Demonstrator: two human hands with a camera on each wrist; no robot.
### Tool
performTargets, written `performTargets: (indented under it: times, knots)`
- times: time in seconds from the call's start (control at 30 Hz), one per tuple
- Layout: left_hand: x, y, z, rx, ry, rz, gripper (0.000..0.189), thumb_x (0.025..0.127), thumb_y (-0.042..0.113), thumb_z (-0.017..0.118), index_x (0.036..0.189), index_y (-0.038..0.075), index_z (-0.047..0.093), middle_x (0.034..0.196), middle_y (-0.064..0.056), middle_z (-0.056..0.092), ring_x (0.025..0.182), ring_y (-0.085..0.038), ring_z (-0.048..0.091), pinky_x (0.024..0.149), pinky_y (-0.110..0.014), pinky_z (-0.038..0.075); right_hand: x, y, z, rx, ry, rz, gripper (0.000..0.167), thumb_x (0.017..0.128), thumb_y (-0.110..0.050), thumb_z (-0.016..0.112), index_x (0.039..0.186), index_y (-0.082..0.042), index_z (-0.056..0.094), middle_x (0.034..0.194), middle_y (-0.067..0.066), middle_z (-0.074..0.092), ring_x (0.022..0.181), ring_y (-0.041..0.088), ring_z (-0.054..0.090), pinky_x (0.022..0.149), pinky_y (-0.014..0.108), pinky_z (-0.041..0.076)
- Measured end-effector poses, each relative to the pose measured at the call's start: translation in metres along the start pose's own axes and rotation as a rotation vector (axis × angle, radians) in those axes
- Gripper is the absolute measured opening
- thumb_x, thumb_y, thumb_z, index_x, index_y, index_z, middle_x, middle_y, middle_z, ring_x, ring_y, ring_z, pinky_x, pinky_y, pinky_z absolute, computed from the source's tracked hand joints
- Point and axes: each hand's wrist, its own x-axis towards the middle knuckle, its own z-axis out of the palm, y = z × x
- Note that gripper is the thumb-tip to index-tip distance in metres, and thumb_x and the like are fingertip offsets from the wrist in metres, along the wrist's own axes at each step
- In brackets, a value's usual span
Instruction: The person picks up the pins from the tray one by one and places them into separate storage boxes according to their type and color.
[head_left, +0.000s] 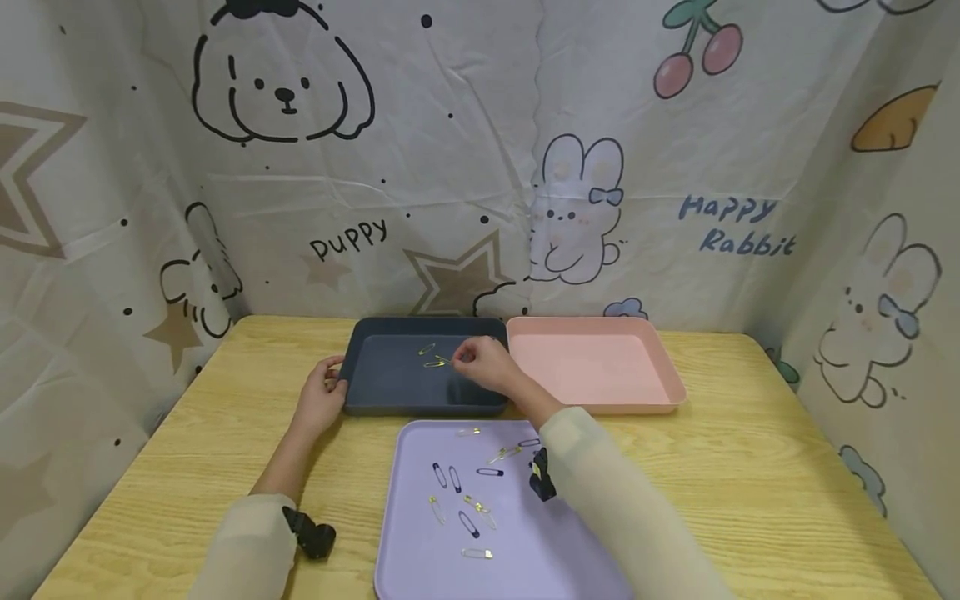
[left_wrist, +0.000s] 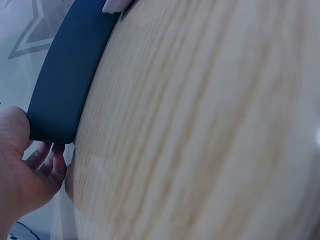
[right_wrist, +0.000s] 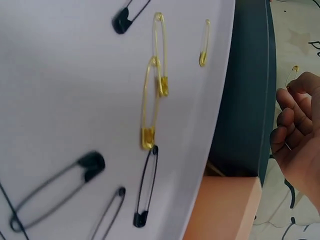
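Over the dark blue tray point(head_left: 390, 387), my right hand point(head_left: 483, 364) pinches a gold safety pin point(right_wrist: 295, 70) between thumb and fingertips. Two more gold safety pins point(head_left: 427, 349) lie in that tray, just left of the hand. My left hand point(head_left: 320, 398) grips the tray's left side with curled fingers; in the left wrist view the hand point(left_wrist: 32, 170) meets the tray's end wall point(left_wrist: 62, 95). A lavender tray point(head_left: 408, 533) nearer me holds several gold and black safety pins, among them a black pin point(head_left: 468, 524) and a gold pin point(head_left: 477, 553).
A pink tray point(head_left: 592, 367) stands right beside the dark blue one. All the trays are on a wooden table point(head_left: 750, 483). A printed cloth point(head_left: 450, 167) hangs behind and at both sides. Black wrist cameras point(head_left: 315, 537) sit on both sleeves.
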Motion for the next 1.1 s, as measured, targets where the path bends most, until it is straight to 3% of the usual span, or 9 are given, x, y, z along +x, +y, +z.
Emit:
performTargets:
  times: [0.4,0.57,0.87,1.1]
  knots:
    - [-0.001,0.004,0.001,-0.034,-0.004,0.018,0.043,0.094,0.001,0.040,0.136,-0.003,0.037,0.111,-0.020,0.045,0.073,-0.012,0.044,0.061,-0.021,0.039,0.004,-0.003,0.022,-0.059,-0.048,0.030,0.012,0.085,-0.019,0.061,0.088,-0.011,0.069,0.077,0.001,0.066,0.062,0.008,0.050,0.059,0.021,0.040]
    - [-0.002,0.004,0.000,-0.028,0.004,0.016,0.043,0.094,0.001,0.040,0.136,-0.002,0.037,0.112,-0.020,0.045,0.073,-0.012,0.043,0.061,-0.020,0.038,0.007,-0.005,0.024,-0.070,-0.038,0.052,0.013,0.086,-0.020,0.061,0.091,-0.011,0.069,0.081,0.002,0.067,0.065,0.011,0.053,0.062,0.023,0.043]
    - [0.000,0.004,0.002,-0.046,-0.013,0.008,0.043,0.094,0.001,0.040,0.137,0.000,0.037,0.113,-0.020,0.045,0.077,-0.015,0.044,0.063,-0.022,0.040,0.006,-0.001,0.024,-0.134,0.031,0.192,0.020,0.092,-0.028,0.056,0.106,-0.016,0.065,0.088,0.001,0.066,0.068,0.013,0.057,0.062,0.028,0.044]
    - [-0.002,0.003,-0.001,-0.033,-0.013,-0.006,0.044,0.094,0.003,0.039,0.138,0.001,0.036,0.112,-0.018,0.045,0.074,-0.015,0.043,0.061,-0.022,0.039,0.006,0.006,0.018,-0.127,0.050,0.164,0.020,0.090,-0.026,0.059,0.104,-0.013,0.066,0.086,0.003,0.066,0.070,0.015,0.057,0.065,0.029,0.045]
